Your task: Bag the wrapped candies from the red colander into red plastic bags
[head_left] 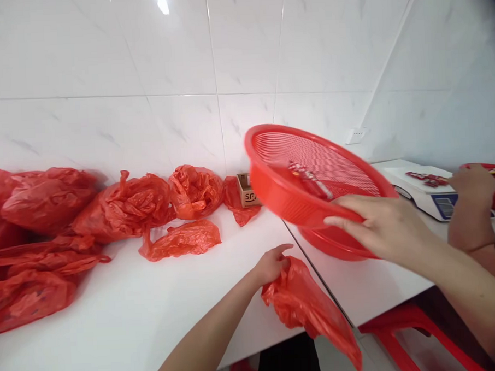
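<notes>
My left hand (271, 266) is closed on a thin red plastic bag (314, 303), which hangs down over the table's front edge. My right hand (376, 223) grips the rim of a red plastic mesh basket (267, 176), thumb outside. The basket is tilted in the air, and a few small red-wrapped packets (310, 180) lie inside it. Just beneath it, another red basket (332, 244) rests on the table, mostly hidden by the one I hold.
Several filled red bags (121, 207) line the wall at left, with a flat red bag (188, 240) in front. A small cardboard box (246, 191) stands beside them. At right, another person's hand (475, 184) is near a scale (420, 191) bearing packets. A red stool (409, 326) is below.
</notes>
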Demonstrator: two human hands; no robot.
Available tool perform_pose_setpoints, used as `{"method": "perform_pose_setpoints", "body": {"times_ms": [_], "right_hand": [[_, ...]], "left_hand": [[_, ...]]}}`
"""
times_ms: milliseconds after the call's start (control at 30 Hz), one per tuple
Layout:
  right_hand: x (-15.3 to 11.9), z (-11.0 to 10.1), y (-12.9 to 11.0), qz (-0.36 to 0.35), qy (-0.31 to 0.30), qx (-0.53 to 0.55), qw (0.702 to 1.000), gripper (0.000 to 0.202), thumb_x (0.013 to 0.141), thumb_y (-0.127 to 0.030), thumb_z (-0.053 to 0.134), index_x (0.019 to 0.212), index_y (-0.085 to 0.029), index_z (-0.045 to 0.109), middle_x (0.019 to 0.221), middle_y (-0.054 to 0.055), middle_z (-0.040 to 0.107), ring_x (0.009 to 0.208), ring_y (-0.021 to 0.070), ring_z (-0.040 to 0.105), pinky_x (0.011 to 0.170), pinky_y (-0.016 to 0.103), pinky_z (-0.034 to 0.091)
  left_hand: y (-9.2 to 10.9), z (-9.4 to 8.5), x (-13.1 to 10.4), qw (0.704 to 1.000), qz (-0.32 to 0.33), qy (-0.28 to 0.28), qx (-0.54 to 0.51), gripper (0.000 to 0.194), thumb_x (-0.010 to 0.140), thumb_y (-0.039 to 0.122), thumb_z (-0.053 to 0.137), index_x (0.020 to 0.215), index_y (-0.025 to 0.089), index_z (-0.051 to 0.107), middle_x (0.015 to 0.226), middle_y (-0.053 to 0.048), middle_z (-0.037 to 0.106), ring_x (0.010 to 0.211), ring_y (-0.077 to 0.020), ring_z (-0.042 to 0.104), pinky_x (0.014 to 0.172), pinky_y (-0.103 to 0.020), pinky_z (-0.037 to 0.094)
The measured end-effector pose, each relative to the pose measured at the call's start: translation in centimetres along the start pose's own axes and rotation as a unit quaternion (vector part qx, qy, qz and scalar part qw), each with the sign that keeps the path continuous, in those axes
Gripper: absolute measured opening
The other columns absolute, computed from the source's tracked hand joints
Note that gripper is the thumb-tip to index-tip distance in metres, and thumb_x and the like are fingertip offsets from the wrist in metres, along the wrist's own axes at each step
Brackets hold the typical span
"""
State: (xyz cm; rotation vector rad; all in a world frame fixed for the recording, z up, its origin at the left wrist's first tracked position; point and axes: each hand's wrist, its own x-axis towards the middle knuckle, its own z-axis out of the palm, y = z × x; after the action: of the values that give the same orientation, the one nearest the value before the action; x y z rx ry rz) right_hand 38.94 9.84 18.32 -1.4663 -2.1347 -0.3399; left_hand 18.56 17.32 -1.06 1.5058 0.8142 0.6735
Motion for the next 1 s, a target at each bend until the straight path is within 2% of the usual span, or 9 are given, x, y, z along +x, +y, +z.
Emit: {"method": "perform_pose_setpoints", "body": {"times_ms": [133, 233, 400, 533, 633, 700, 800, 933, 1000], "right_hand": [[-0.5, 2.0, -5.4, -0.110, -0.052, 0.100, 0.987, 0.022, 0.088, -0.022, 0.048, 0.093, -0.026, 0.069, 0.085, 0.004, 0.071, 0.074, 0.0197, 0.065, 0.061, 0.029, 0.043], [-1.2, 4.1, -7.5, -0.131, -0.104, 0.163, 0.972, 0.026, 0.084, -0.012, 0.048, 0.092, -0.026, 0.069, 0.078, 0.003, 0.069, 0.069, 0.0181, 0.063, 0.059, 0.028, 0.042], [-3.0, 8.2, -7.4, -0.124, -0.155, 0.127, 0.972, 0.029, 0.075, -0.002, 0.047, 0.081, -0.024, 0.065, 0.070, 0.002, 0.065, 0.059, 0.0175, 0.060, 0.051, 0.027, 0.035], [-4.0, 11.5, -6.1, -0.076, -0.176, 0.030, 0.981, 0.030, 0.073, -0.002, 0.046, 0.081, -0.023, 0.066, 0.069, 0.002, 0.064, 0.058, 0.0188, 0.060, 0.049, 0.028, 0.037], [-3.6, 11.9, -6.5, -0.037, -0.176, 0.053, 0.982, 0.031, 0.080, -0.017, 0.057, 0.109, -0.024, 0.064, 0.096, 0.007, 0.070, 0.082, 0.0278, 0.066, 0.066, 0.039, 0.050], [-2.9, 10.5, -8.4, -0.024, -0.147, 0.136, 0.979, 0.046, 0.082, -0.029, 0.064, 0.127, -0.026, 0.055, 0.119, 0.009, 0.065, 0.104, 0.0321, 0.062, 0.084, 0.049, 0.050], [-1.9, 7.0, -13.5, -0.047, -0.075, 0.321, 0.943, 0.034, 0.089, -0.032, 0.058, 0.122, -0.028, 0.054, 0.121, 0.006, 0.063, 0.111, 0.0232, 0.058, 0.095, 0.040, 0.048], [-1.7, 6.2, -20.3, -0.241, -0.205, 0.400, 0.860, 0.018, 0.095, -0.033, 0.051, 0.101, -0.020, 0.062, 0.100, 0.003, 0.070, 0.093, 0.0155, 0.064, 0.084, 0.026, 0.052], [-2.1, 8.4, -21.6, -0.278, -0.264, 0.305, 0.872, 0.020, 0.093, -0.029, 0.051, 0.097, -0.015, 0.064, 0.094, 0.007, 0.070, 0.085, 0.0197, 0.066, 0.072, 0.031, 0.053]], "left_hand": [[0.1, -1.2, -4.5, 0.998, -0.012, 0.056, 0.016, 0.030, 0.075, 0.026, 0.063, 0.103, 0.019, 0.072, 0.081, -0.005, 0.068, 0.079, -0.0222, 0.060, 0.080, -0.038, 0.048], [0.6, -3.4, -9.7, 0.994, -0.014, 0.104, 0.023, 0.021, 0.077, 0.029, 0.062, 0.093, 0.021, 0.073, 0.100, -0.009, 0.070, 0.097, -0.0285, 0.059, 0.089, -0.043, 0.045], [1.7, -7.0, -17.9, 0.986, -0.110, 0.127, -0.023, 0.031, 0.080, 0.035, 0.060, 0.106, 0.020, 0.069, 0.069, -0.001, 0.061, 0.062, -0.0166, 0.056, 0.060, -0.027, 0.044], [1.9, -8.5, -22.0, 0.960, -0.168, 0.218, -0.056, 0.044, 0.082, 0.047, 0.059, 0.117, 0.020, 0.061, 0.064, 0.004, 0.053, 0.055, -0.0119, 0.048, 0.053, -0.023, 0.037], [1.4, -9.0, -23.4, 0.939, -0.144, 0.309, -0.052, 0.049, 0.081, 0.050, 0.059, 0.118, 0.020, 0.060, 0.062, 0.005, 0.050, 0.052, -0.0118, 0.045, 0.050, -0.022, 0.034], [1.3, -9.1, -23.7, 0.921, -0.119, 0.370, -0.021, 0.049, 0.080, 0.049, 0.058, 0.119, 0.021, 0.058, 0.066, 0.004, 0.052, 0.053, -0.0121, 0.046, 0.050, -0.022, 0.035], [1.8, -8.7, -23.1, 0.898, -0.105, 0.426, 0.048, 0.048, 0.076, 0.040, 0.059, 0.120, 0.023, 0.057, 0.070, 0.004, 0.055, 0.051, -0.0120, 0.044, 0.049, -0.022, 0.034], [3.3, -7.7, -21.8, 0.905, -0.096, 0.407, 0.082, 0.046, 0.074, 0.031, 0.058, 0.119, 0.025, 0.058, 0.069, 0.005, 0.054, 0.051, -0.0126, 0.045, 0.048, -0.023, 0.037], [3.6, -7.4, -21.6, 0.913, -0.093, 0.388, 0.085, 0.043, 0.074, 0.030, 0.059, 0.117, 0.025, 0.058, 0.064, 0.006, 0.051, 0.052, -0.0128, 0.046, 0.050, -0.022, 0.039]]}}
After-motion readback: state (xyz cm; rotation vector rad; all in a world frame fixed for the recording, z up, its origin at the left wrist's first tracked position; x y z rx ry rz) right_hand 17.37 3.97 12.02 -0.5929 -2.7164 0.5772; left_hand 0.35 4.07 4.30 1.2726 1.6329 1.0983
